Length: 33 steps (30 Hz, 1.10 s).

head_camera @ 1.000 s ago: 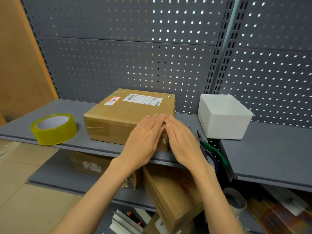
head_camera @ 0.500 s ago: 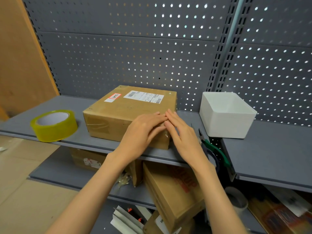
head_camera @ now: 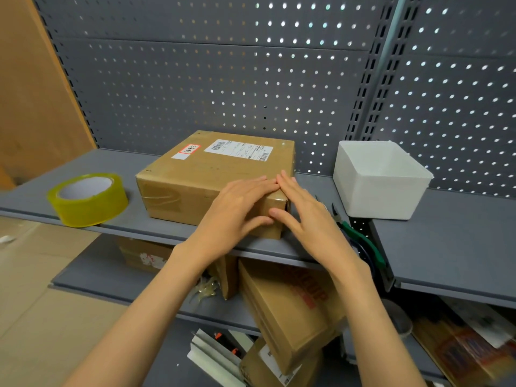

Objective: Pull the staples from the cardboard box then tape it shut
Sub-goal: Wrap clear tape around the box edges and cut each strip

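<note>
Flat hands (head_camera: 240, 208) on box (head_camera: 195, 174) — grey shelf (head_camera: 446, 247)

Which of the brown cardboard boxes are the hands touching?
The brown cardboard box with the white shipping label on the upper grey shelf; left hand and right hand rest on its near corner. Others sit below, untouched.

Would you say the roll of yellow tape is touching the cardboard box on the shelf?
Apart. The head view shows a strip of bare grey shelf between the tape roll and the cardboard box.
</note>
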Available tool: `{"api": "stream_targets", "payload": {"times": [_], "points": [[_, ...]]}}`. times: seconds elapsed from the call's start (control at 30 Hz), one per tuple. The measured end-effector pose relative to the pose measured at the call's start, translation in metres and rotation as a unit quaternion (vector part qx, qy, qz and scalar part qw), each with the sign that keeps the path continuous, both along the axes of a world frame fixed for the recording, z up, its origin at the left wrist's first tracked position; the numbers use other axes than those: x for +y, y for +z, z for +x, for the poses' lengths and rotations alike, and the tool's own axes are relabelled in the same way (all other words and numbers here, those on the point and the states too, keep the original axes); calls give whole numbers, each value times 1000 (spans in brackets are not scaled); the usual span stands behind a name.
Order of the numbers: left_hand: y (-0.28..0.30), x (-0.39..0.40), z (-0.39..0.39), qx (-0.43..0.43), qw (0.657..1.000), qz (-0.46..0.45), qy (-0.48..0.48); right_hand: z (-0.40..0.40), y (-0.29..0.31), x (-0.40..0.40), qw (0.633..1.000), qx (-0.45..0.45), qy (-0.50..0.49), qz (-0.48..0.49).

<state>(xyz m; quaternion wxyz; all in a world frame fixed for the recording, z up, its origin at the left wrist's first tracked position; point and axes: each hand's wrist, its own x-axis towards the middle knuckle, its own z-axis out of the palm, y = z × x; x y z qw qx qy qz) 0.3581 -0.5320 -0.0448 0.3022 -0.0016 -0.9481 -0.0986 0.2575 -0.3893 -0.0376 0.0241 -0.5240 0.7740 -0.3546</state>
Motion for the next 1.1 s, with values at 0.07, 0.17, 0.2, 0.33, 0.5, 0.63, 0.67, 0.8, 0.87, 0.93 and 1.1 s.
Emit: {"api": "stream_targets", "payload": {"times": [0.07, 0.17, 0.2, 0.33, 0.5, 0.63, 0.67, 0.8, 0.87, 0.93, 1.1], "points": [[5, 0, 2, -5, 999, 30, -11, 1, 2, 1, 1000, -23, 4, 4], [17, 3, 4, 0, 997, 77, -24, 5, 3, 2, 999, -43, -2, 13], [19, 5, 4, 6, 996, 81, -23, 8, 3, 3, 998, -57, -3, 6], [15, 10, 0, -34, 997, 73, 8, 18, 5, 2, 995, -94, -3, -24], [2, 18, -2, 4, 995, -49, 85, 29, 1, -5, 993, 60, -98, 11], [-2, 21, -4, 30, 989, -72, 122, 38, 2, -8, 985, 66, -157, 26], [-3, 22, -4, 34, 988, -75, 127, 39, 3, -8, 984, 64, -164, 22], [-2, 22, -2, 36, 987, -70, 143, 38, 6, -5, 982, 65, -175, -7], [0, 19, 2, 24, 989, -47, 136, 37, 8, -3, 982, 64, -177, -20], [1, 13, 9, 24, 991, -39, 122, 36, 9, -1, 981, 59, -182, -39], [-2, -8, 27, 50, 986, -47, 153, 32, 4, 1, 976, 24, -196, -95]]}}
